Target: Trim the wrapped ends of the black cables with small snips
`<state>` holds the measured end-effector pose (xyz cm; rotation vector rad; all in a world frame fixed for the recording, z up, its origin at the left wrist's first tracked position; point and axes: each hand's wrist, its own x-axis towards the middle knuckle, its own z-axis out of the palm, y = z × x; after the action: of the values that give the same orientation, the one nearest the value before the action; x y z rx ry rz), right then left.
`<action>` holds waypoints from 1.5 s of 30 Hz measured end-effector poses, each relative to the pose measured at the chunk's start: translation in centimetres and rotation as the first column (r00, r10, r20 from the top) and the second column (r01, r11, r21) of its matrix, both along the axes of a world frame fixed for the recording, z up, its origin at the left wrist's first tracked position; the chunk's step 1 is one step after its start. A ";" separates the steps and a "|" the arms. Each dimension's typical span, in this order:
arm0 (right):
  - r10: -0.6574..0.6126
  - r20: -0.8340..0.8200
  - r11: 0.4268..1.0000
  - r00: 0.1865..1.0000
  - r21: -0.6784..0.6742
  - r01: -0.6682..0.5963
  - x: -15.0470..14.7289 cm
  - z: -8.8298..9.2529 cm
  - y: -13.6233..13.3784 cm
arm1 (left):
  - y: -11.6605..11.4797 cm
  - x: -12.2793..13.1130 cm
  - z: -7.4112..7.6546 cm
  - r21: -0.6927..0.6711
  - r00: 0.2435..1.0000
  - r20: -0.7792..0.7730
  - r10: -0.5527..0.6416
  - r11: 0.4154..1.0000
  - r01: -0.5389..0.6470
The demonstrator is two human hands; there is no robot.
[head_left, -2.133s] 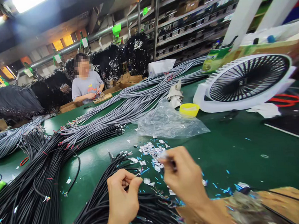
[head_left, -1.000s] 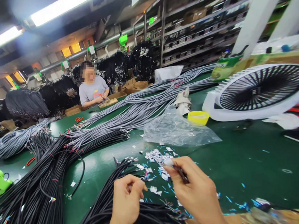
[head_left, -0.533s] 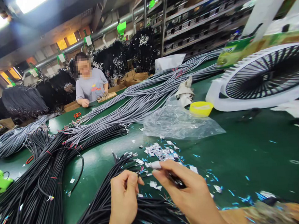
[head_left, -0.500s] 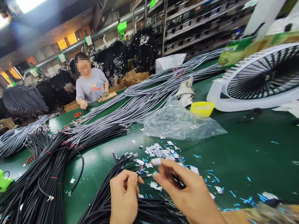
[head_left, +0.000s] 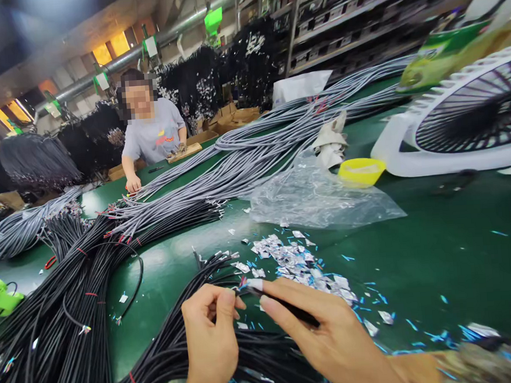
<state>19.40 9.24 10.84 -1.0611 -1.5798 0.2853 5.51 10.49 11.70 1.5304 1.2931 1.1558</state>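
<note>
My left hand [head_left: 211,340] is closed in a pinch at the bottom centre, thumb and fingers pressed on the end of a thin black cable [head_left: 234,290]. My right hand [head_left: 331,338], a taped fingertip forward, grips a slim dark tool [head_left: 290,307] whose tip meets that cable end. Under both hands lies a bundle of black cables [head_left: 197,359]. Just beyond them a heap of small silver and blue scraps [head_left: 299,264] is scattered on the green table [head_left: 438,243].
Large sheaves of black cables [head_left: 63,321] and grey cables [head_left: 236,169] run across the table. A clear plastic bag [head_left: 321,198], yellow dish [head_left: 361,171] and white fan [head_left: 465,124] stand at right. Another person [head_left: 150,132] works at the far side. Shelves fill the background.
The view has tilted down and left. My right hand has brought the tool tip closer to the cable end in my left fingers. The far person has stretched an arm forward onto the table.
</note>
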 end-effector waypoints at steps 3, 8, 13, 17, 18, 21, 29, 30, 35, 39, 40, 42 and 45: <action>0.001 0.021 1.000 1.000 0.011 -0.001 0.2 0.0 -0.1 | 0.1 -0.1 0.0 -0.011 1.000 0.011 -0.025 1.000 0.025; -0.104 0.020 0.994 0.994 0.037 0.103 0.6 -0.6 -0.4 | 0.1 -0.1 -0.1 -0.046 0.999 0.016 -0.044 0.998 0.045; -0.082 0.027 0.994 0.996 0.072 0.080 0.5 -0.5 -0.5 | -0.1 0.1 -0.3 0.031 0.993 -0.114 -0.043 0.998 0.047; -0.119 -0.051 0.993 0.992 0.004 0.119 0.4 -0.4 0.1 | -0.2 0.2 -0.4 0.095 0.980 -0.179 -0.086 0.990 0.104; -0.095 -0.059 0.995 0.994 0.006 0.095 0.5 -0.4 0.3 | -0.2 0.2 -0.4 0.128 0.978 -0.191 -0.085 0.985 0.111; -0.045 -0.070 0.999 0.997 0.018 0.046 0.5 -0.7 0.7 | 0.0 0.1 -0.7 0.318 0.965 -0.263 -0.021 0.942 0.107; -0.001 -0.087 1.000 0.996 0.025 0.003 -0.1 -0.7 0.4 | -0.4 0.7 -1.1 0.454 0.948 -0.298 0.108 0.890 0.041; 0.002 -0.073 0.998 0.997 0.058 0.002 -0.2 -0.7 0.3 | -0.4 0.8 -1.0 0.432 0.951 -0.293 0.101 0.901 0.037; -0.009 -0.039 0.991 0.999 0.132 0.014 -0.4 -0.9 0.1 | -0.5 0.8 -0.8 0.309 0.969 -0.243 0.048 0.951 0.031; 0.004 -0.041 0.990 0.999 0.138 0.002 -0.3 -0.9 0.1 | -0.5 0.7 -0.9 0.292 0.966 -0.256 0.036 0.956 0.042; 0.009 -0.046 0.990 0.999 0.139 -0.003 -0.2 -0.8 0.1 | -0.5 0.6 -0.9 0.290 0.965 -0.258 0.034 0.956 0.044; 0.002 -0.052 0.991 0.999 0.131 0.004 0.0 -0.8 0.1 | -0.4 0.6 -0.9 0.291 0.967 -0.253 0.033 0.956 0.044; -0.045 -0.069 0.993 0.997 0.105 0.052 0.3 -0.7 0.1 | -0.4 0.5 -0.7 0.313 0.969 -0.243 0.038 0.949 0.041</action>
<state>19.67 9.37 10.09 -0.9961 -1.4913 0.1981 6.00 10.12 10.99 1.9611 1.3110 1.2476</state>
